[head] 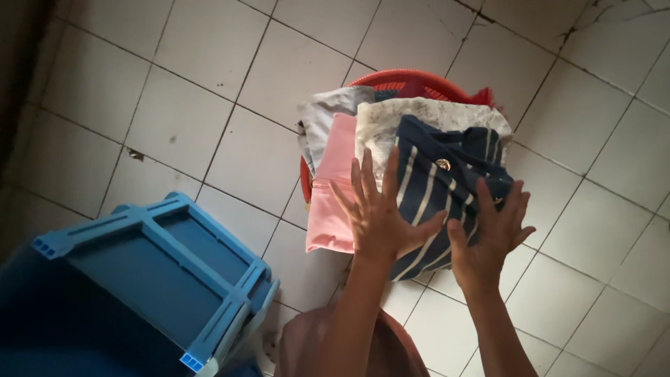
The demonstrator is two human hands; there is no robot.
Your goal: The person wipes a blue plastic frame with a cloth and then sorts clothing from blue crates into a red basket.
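Striped garment: a navy cloth with white stripes and a gold button, on top of the pile of clothes, hanging over the basket's near rim.
Left hand: flat on the striped garment's left part, fingers spread apart, clamped on nothing.
Right hand: flat on its right lower edge, fingers likewise spread, pressing and not gripping.
Step in hand: by my judgement, pressing and smoothing the top piece onto the stack.
Next move: would call for even pressure from both palms, so the stack does not slide off the rim.
Beneath: a speckled cream cloth, a pink cloth and a grey one.
Carrier: a red basket on the tiled floor.
Beside: a blue plastic stool, upturned, off the basket's left.
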